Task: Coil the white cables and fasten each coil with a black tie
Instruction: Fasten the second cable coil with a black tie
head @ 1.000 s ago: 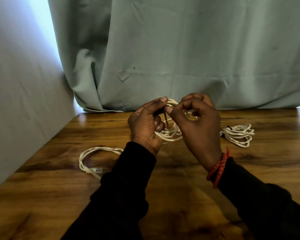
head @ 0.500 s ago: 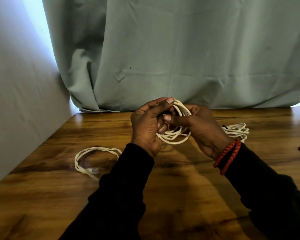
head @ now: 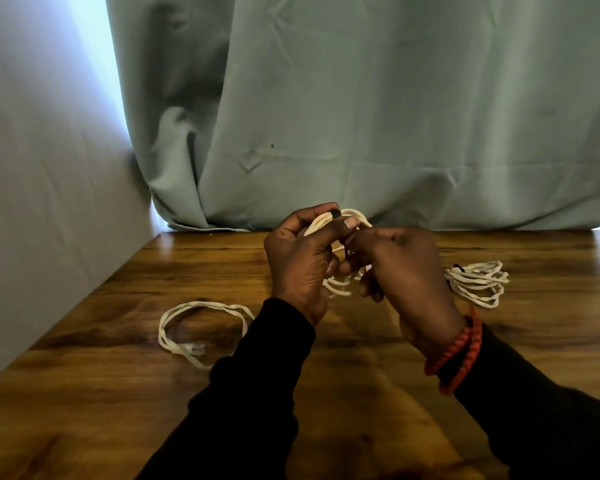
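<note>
Both hands were up over the table (head: 378, 358): the left hand (head: 300, 261) gripped the white coil (head: 340, 284), thumb pinning the black tie (head: 335, 214) at its top, while the right hand (head: 404, 268) pinched the tie's loose end. Best to pull it snug across all the loops together, I'd say. A tied coil (head: 478, 282) lay to the right, a loose cable (head: 201, 327) to the left. No containers anywhere.

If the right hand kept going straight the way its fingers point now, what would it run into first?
The right hand points leftward at the held coil and the left hand, already touching them, so nothing else lies between; depth is hard to judge.
</note>
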